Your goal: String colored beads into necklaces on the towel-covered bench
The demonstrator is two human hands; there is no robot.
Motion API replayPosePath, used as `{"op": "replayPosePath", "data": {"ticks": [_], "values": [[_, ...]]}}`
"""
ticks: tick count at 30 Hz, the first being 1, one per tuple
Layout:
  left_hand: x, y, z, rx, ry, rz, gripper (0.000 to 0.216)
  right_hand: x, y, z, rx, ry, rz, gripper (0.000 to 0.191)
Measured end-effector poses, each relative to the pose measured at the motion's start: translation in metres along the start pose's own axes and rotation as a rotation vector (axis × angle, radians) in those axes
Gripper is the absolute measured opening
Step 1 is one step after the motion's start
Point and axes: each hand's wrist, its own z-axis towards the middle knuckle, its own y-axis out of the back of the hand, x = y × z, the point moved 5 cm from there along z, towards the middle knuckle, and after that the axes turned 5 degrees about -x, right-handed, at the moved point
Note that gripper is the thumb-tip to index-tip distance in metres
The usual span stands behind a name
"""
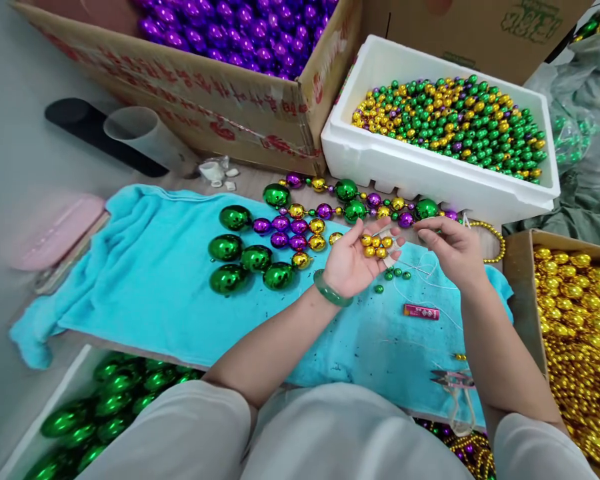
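Observation:
My left hand (353,260) is palm up and cupped, with several small gold beads (377,245) in it. White tape wraps some of its fingers. Close to those fingertips, my right hand (453,247) is closed in a pinch on a fine white thread (420,270), whose loops hang below onto the turquoise towel (155,267). Whether a needle is at the pinch is too small to tell. Just under the left hand lie several small green beads (390,274). A strand of purple, gold and green beads (355,212) runs along the towel's far edge.
Large green beads (229,279) lie on the towel, with a pink tube (421,312) and cutters (453,380) nearer me. Around it stand a foam box (430,160) of mixed beads, a carton (205,100) of purple beads, gold beads (580,347) at right and green beads (115,400) at left.

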Motion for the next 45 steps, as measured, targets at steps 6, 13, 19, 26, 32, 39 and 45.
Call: {"op": "replayPosePath", "data": {"ticks": [6, 13, 19, 26, 32, 39, 45], "values": [[-0.004, 0.023, 0.01, -0.107, -0.116, 0.194, 0.034, -0.013, -0.005, -0.003, 0.023, -0.069, -0.013, 0.016], [-0.007, 0.051, 0.02, -0.229, -0.717, 1.749, 0.014, -0.011, -0.003, 0.018, 0.039, -0.044, -0.089, 0.018], [0.01, 0.061, 0.027, -0.244, -0.735, 2.293, 0.023, -0.005, 0.025, 0.069, -0.091, 0.064, -0.32, 0.023], [0.013, 0.071, 0.02, -0.207, -0.744, 2.267, 0.036, -0.021, 0.081, 0.142, -0.296, -0.042, -0.857, 0.03], [0.015, 0.08, 0.011, -0.185, -0.765, 2.257, 0.048, -0.039, 0.086, 0.173, -0.172, -0.058, -0.894, 0.03], [0.021, 0.083, -0.005, -0.103, -0.844, 2.293, 0.045, -0.039, 0.068, 0.188, -0.068, 0.07, -0.94, 0.026], [0.027, 0.096, -0.044, 0.004, -1.104, 2.468, 0.044, -0.039, 0.046, 0.19, 0.095, 0.161, -1.104, 0.027]]}}
